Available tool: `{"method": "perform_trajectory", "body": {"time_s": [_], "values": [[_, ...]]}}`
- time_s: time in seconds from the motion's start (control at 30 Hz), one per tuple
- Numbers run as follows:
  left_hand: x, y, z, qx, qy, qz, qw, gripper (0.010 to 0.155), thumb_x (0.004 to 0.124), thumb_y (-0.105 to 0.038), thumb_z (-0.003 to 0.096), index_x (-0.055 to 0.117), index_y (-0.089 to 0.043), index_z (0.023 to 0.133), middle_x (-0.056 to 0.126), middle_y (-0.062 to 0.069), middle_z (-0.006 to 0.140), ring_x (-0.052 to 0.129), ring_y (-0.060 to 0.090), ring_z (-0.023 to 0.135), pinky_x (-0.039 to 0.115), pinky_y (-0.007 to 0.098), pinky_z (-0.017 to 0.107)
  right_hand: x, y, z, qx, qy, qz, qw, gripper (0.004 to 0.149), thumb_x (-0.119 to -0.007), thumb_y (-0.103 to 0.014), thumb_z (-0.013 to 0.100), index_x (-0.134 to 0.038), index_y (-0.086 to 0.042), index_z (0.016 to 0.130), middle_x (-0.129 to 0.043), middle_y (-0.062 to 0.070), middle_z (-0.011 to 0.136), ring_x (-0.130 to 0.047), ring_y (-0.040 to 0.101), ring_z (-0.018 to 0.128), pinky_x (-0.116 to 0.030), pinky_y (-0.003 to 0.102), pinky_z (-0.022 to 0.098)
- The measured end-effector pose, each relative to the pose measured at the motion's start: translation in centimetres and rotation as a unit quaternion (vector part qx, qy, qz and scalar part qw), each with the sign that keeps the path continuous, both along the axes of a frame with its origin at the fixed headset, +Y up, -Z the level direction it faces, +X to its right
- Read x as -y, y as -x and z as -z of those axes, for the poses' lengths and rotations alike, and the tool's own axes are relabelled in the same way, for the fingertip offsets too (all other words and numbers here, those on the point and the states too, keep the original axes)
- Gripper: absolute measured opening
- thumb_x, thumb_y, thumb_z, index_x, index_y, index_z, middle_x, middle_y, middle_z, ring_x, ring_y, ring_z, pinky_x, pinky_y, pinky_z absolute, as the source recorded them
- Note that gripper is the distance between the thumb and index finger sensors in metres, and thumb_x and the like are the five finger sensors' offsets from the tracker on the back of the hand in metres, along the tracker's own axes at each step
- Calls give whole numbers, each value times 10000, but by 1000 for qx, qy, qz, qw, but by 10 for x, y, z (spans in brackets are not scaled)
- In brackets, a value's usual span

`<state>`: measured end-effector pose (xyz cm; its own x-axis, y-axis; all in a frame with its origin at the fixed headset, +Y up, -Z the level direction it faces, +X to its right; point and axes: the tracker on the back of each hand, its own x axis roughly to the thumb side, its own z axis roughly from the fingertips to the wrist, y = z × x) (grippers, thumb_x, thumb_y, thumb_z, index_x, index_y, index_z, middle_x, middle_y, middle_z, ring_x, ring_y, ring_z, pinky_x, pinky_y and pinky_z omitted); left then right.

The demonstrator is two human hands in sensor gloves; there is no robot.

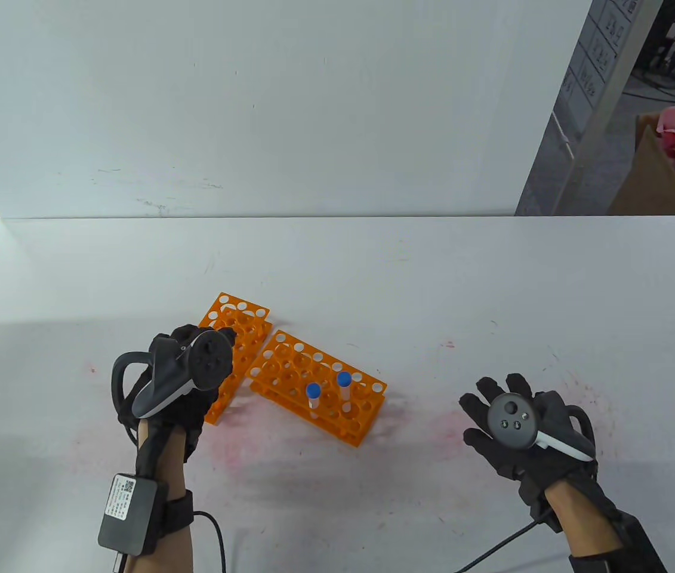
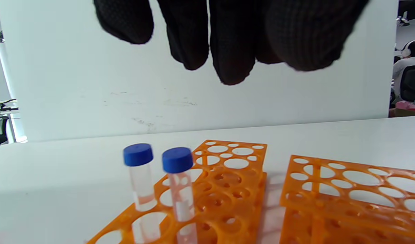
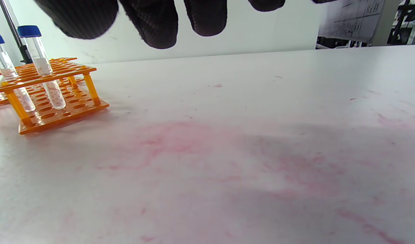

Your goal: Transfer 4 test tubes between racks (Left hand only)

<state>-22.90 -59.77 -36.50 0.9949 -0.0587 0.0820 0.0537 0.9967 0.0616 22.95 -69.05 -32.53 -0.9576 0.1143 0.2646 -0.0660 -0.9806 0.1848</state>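
Two orange racks lie side by side at the table's front left. The right rack (image 1: 289, 370) holds two blue-capped tubes (image 1: 313, 399) (image 1: 344, 387); they also show in the right wrist view (image 3: 38, 51) (image 3: 0, 56). My left hand (image 1: 221, 337) hovers over the left rack (image 1: 242, 316), fingers (image 2: 233, 67) hanging loose and holding nothing. In the left wrist view two more blue-capped tubes (image 2: 138, 173) (image 2: 178, 179) stand in the left rack (image 2: 228, 176), below and left of my fingertips; the table view hides them under my hand. My right hand (image 1: 495, 397) lies open on the table, empty.
A white panel (image 1: 253, 107) stands along the table's far edge. A cardboard box of coloured scraps (image 1: 671, 167) sits off the table at the back right. Faint pink stains (image 3: 194, 142) mark the table surface between the racks and my right hand.
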Motion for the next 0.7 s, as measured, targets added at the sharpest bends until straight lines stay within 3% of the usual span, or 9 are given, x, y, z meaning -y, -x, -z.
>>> {"method": "perform_trajectory", "body": {"time_s": [0.33, 0.7], "values": [[23, 27, 8, -40, -4, 2, 999, 596, 810, -435, 458, 643, -387, 1028, 733, -58, 1127, 676, 308, 1090, 599, 623, 755, 2, -1, 1, 2, 2, 0, 1000, 622, -566, -545, 543, -467, -283, 1099, -303, 113, 1212, -202, 547, 1023, -313, 777, 665], [52, 34, 18, -56, 11, 32, 998, 584, 814, -426, 455, 655, -394, 1016, 744, -68, 1114, 672, 279, 1094, 596, 615, 762, 6, -2, 3, 8, 8, 1, 1000, 624, -567, -545, 543, -466, -280, 1099, -295, 114, 1211, -202, 547, 1022, -312, 775, 666]]}}
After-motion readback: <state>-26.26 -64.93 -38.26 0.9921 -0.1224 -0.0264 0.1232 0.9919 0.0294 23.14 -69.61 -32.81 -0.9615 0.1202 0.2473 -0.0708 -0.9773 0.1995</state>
